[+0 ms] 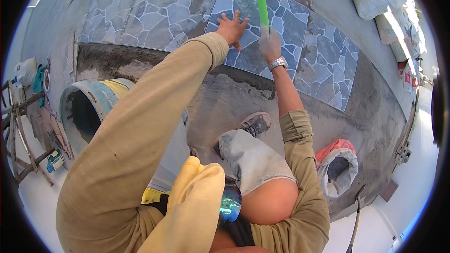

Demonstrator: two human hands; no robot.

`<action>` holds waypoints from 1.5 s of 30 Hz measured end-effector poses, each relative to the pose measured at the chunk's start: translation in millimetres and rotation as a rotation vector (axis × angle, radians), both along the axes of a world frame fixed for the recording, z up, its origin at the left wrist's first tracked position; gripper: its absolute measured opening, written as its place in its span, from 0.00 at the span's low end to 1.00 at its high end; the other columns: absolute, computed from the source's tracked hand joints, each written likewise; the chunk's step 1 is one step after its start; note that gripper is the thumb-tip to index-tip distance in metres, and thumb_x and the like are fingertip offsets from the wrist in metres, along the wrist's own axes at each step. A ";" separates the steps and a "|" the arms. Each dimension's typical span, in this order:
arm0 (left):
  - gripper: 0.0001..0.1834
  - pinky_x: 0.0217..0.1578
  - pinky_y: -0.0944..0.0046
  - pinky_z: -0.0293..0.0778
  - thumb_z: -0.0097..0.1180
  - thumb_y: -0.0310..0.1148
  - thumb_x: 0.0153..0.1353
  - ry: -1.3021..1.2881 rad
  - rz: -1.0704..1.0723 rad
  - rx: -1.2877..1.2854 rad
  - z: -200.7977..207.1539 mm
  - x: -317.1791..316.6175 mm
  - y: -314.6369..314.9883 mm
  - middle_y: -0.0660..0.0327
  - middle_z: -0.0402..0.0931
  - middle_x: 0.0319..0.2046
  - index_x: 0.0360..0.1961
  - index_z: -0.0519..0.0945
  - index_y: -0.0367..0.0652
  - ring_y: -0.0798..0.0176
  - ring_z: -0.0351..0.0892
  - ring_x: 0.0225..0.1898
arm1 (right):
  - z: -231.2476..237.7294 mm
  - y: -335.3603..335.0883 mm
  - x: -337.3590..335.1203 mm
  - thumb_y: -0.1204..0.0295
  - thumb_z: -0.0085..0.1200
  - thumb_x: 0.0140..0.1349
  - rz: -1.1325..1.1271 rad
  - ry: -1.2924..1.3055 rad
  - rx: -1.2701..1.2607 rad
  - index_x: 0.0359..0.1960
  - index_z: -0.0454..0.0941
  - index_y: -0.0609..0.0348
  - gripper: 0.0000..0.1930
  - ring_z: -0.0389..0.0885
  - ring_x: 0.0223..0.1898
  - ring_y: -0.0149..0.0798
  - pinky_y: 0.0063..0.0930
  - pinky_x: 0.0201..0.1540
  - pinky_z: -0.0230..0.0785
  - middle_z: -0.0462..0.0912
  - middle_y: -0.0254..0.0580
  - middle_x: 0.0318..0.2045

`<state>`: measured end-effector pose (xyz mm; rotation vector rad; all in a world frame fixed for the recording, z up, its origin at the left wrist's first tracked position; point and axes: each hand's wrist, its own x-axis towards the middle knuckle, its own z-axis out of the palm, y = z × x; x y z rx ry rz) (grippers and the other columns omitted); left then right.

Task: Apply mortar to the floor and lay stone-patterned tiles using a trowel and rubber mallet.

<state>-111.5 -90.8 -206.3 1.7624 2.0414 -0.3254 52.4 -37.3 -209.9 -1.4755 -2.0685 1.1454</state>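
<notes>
My left hand [233,31] rests with its fingers spread on a grey stone-patterned tile [293,33]. Just to its right, my right hand [270,46] is wrapped round the handle of a bright green mallet [261,3]. The mallet's head is at the top edge of the view, partly cut off; whether it touches the tile I cannot tell. Similar tiles lie on both sides, the left ones [157,11] smeared with mortar and the right one [328,58] partly dusty.
A large bucket [97,94] lies tipped on the left, near a wooden frame [21,126]. At right stands an opened red-and-white bag [338,157]. Filled sacks [370,0] line the far right. Wet mortar [126,58] borders the tiles. A long-handled tool [357,213] lies at lower right.
</notes>
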 end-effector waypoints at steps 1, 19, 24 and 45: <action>0.68 0.63 0.23 0.62 0.80 0.52 0.41 -0.005 0.003 0.004 1.0 1.5 0.2 0.42 0.38 0.78 0.79 0.49 0.55 0.12 0.51 0.68 | 2.7 -0.6 -4.8 0.51 0.44 0.72 -0.014 0.098 -0.034 0.38 0.79 0.68 0.27 0.83 0.36 0.65 0.53 0.39 0.71 0.83 0.63 0.29; 0.69 0.61 0.17 0.63 0.81 0.48 0.41 -0.077 0.013 -0.054 6.4 15.6 20.0 0.58 0.31 0.80 0.79 0.45 0.58 0.20 0.38 0.74 | -8.7 25.9 -0.3 0.51 0.44 0.72 0.028 -0.010 -0.008 0.39 0.80 0.68 0.27 0.84 0.34 0.62 0.51 0.37 0.71 0.83 0.62 0.28; 0.70 0.58 0.19 0.68 0.81 0.48 0.40 0.013 0.014 -0.020 -20.6 -16.0 6.8 0.58 0.30 0.80 0.79 0.45 0.58 0.17 0.38 0.73 | 14.1 5.5 -23.7 0.51 0.44 0.72 -0.022 0.228 -0.051 0.38 0.80 0.69 0.27 0.84 0.36 0.65 0.53 0.40 0.71 0.83 0.64 0.29; 0.68 0.60 0.21 0.67 0.79 0.48 0.44 -0.041 0.005 -0.089 15.0 13.4 24.3 0.57 0.28 0.80 0.79 0.44 0.58 0.16 0.34 0.73 | -6.0 18.2 2.9 0.50 0.46 0.72 0.015 0.165 0.130 0.36 0.79 0.65 0.26 0.83 0.31 0.60 0.49 0.35 0.71 0.82 0.59 0.25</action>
